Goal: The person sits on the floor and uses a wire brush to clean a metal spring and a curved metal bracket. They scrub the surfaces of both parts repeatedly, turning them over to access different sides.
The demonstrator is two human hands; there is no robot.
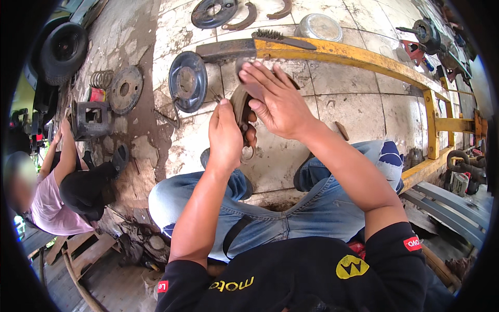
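A curved brake shoe (239,102) is held up in front of my knees. My left hand (227,134) is closed round its near end, fingers wrapped beneath and thumb on the side. Over the shoe's upper part, my right hand (278,101) lies with its fingers stretched out flat. A flat brownish piece (248,82) shows at the right fingertips; I cannot make out what it is. The right palm hides much of the shoe's far end. Just beyond my left hand, a dark round backing plate (195,93) rests on the tiles.
A wire brush (283,39) lies on a yellow metal frame (358,55) that runs across and down the right. Beyond it are a silver drum (319,27), another backing plate (213,13) and loose brake shoes (241,21). A person (57,197) sits at left by a dark metal housing (91,120).
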